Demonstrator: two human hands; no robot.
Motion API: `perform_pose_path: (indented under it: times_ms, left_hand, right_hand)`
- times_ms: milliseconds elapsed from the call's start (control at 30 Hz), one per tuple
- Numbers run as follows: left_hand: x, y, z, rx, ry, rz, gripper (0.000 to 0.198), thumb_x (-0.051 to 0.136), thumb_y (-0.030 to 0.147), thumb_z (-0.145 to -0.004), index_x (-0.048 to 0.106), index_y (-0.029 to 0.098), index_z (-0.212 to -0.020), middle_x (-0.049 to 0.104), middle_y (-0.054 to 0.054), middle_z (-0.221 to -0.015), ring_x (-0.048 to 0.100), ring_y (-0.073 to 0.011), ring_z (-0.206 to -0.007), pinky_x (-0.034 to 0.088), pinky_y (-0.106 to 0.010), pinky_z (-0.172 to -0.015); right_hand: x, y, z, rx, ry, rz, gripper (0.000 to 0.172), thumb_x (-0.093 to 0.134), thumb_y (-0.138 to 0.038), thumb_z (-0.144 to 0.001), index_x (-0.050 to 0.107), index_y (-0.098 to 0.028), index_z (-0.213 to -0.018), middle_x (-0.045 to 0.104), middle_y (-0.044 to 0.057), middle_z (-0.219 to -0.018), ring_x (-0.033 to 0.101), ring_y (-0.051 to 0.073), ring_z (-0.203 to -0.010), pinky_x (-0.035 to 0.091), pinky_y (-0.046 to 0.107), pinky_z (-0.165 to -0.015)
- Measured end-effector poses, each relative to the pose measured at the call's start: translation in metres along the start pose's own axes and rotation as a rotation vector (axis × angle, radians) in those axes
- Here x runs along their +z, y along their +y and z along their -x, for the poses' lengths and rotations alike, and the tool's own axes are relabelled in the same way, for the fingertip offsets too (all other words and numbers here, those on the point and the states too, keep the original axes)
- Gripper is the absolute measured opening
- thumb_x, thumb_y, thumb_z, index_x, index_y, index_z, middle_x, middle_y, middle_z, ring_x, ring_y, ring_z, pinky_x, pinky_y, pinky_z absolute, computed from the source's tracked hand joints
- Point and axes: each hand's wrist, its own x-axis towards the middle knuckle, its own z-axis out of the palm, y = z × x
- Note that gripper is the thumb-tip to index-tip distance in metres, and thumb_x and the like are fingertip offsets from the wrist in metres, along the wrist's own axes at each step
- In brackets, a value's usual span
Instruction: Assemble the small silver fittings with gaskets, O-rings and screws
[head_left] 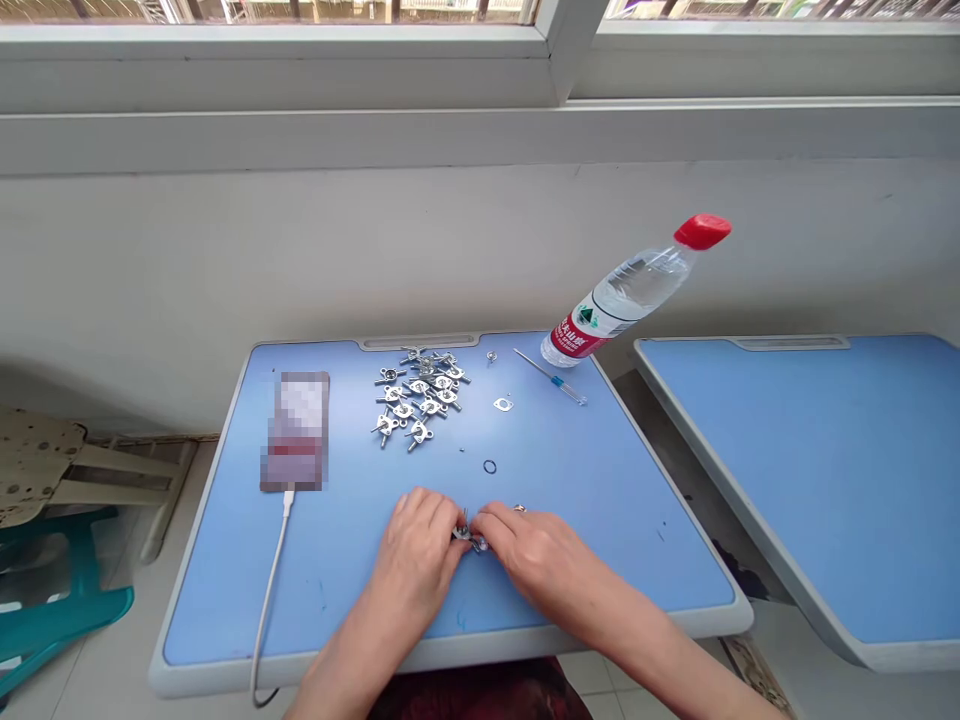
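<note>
Near the front middle of the blue table, my left hand (421,540) has its fingers closed on a small silver metal part (466,535). My right hand (531,545) pinches the right side of the same part, fingertips close to the left ones. Another small metal piece (519,508) shows just behind my right fingers. Beyond my hands lie a black ring (490,466), a flat oval metal plate (503,405) and a small metal fitting (491,356). Several similar silver parts (420,390) are heaped toward the back.
A phone (300,430) with a white cable (271,590) lies on the left. A screwdriver (551,377) and a red-capped water bottle (622,295) are at the back right. A second blue table (840,470) stands right, a green stool (67,600) left.
</note>
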Motion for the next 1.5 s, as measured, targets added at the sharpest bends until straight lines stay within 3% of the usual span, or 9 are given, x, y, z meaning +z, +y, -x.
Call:
perform_pose_path:
  times_ms: [267, 400, 533, 633, 733, 833, 1100, 1500]
  left_hand:
    - [0.004, -0.003, 0.001, 0.003, 0.028, -0.001, 0.022, 0.053, 0.001, -0.082, 0.046, 0.022, -0.082, 0.06, -0.001, -0.082, 0.052, -0.0205, -0.078, 0.044, -0.033, -0.067]
    - [0.003, -0.003, 0.002, -0.005, 0.022, 0.015, 0.02, 0.054, 0.003, -0.084, 0.047, 0.021, -0.083, 0.06, -0.001, -0.083, 0.052, -0.0203, -0.079, 0.046, -0.034, -0.069]
    - [0.002, -0.003, 0.002, -0.017, 0.011, 0.035, 0.016, 0.057, 0.008, -0.087, 0.048, 0.021, -0.084, 0.06, -0.002, -0.085, 0.053, -0.0203, -0.081, 0.047, -0.034, -0.071]
    - [0.001, -0.003, 0.001, -0.021, -0.003, 0.028, 0.017, 0.06, 0.009, -0.087, 0.048, 0.021, -0.085, 0.061, -0.002, -0.087, 0.053, -0.0204, -0.081, 0.047, -0.034, -0.071]
    - [0.0, -0.002, 0.001, -0.027, -0.011, 0.025, 0.019, 0.061, 0.007, -0.085, 0.048, 0.021, -0.085, 0.061, -0.001, -0.086, 0.053, -0.0203, -0.081, 0.047, -0.034, -0.07]
    - [0.0, -0.002, 0.001, -0.034, -0.004, 0.023, 0.02, 0.062, 0.007, -0.084, 0.048, 0.021, -0.085, 0.061, -0.001, -0.086, 0.054, -0.0204, -0.081, 0.047, -0.034, -0.07]
    - [0.0, -0.002, 0.002, -0.035, 0.004, 0.043, 0.02, 0.06, 0.006, -0.085, 0.048, 0.021, -0.085, 0.061, -0.001, -0.086, 0.055, -0.0201, -0.082, 0.047, -0.033, -0.07]
    - [0.0, -0.002, 0.001, -0.036, 0.008, 0.031, 0.017, 0.058, 0.008, -0.086, 0.049, 0.022, -0.085, 0.061, -0.001, -0.086, 0.054, -0.0202, -0.081, 0.048, -0.033, -0.07]
  right_hand:
    - [-0.015, -0.008, -0.014, -0.024, -0.1, 0.139, 0.033, 0.05, 0.012, -0.062, 0.048, -0.02, -0.072, 0.054, -0.001, -0.065, 0.049, 0.015, -0.048, 0.022, 0.029, -0.045]
    - [-0.003, -0.003, -0.01, -0.01, -0.035, 0.025, 0.028, 0.049, 0.008, -0.072, 0.05, -0.02, -0.076, 0.056, -0.001, -0.067, 0.048, 0.015, -0.047, 0.025, 0.028, -0.046]
    - [0.009, 0.002, -0.003, 0.033, 0.113, -0.195, 0.02, 0.042, -0.003, -0.09, 0.055, -0.018, -0.093, 0.06, 0.001, -0.071, 0.055, 0.015, -0.054, 0.035, 0.027, -0.049]
    - [0.004, 0.006, 0.0, 0.127, 0.162, -0.396, 0.021, 0.038, -0.01, -0.095, 0.056, -0.018, -0.104, 0.064, 0.003, -0.079, 0.061, 0.015, -0.064, 0.044, 0.026, -0.056]
    - [-0.01, 0.008, 0.001, 0.229, 0.167, -0.508, 0.02, 0.038, -0.013, -0.097, 0.056, -0.019, -0.099, 0.065, 0.004, -0.081, 0.062, 0.016, -0.068, 0.047, 0.026, -0.059]
    - [-0.016, 0.008, 0.004, 0.224, 0.134, -0.522, 0.019, 0.038, -0.015, -0.098, 0.056, -0.019, -0.094, 0.064, 0.004, -0.081, 0.06, 0.015, -0.067, 0.046, 0.026, -0.059]
    - [0.017, -0.001, 0.006, 0.197, 0.18, -0.459, 0.02, 0.037, -0.016, -0.1, 0.057, -0.018, -0.097, 0.062, 0.005, -0.085, 0.06, 0.014, -0.067, 0.045, 0.024, -0.057]
    - [0.023, -0.003, 0.002, 0.193, 0.224, -0.538, 0.019, 0.038, -0.009, -0.095, 0.054, -0.02, -0.092, 0.061, 0.004, -0.081, 0.059, 0.015, -0.068, 0.047, 0.024, -0.058]
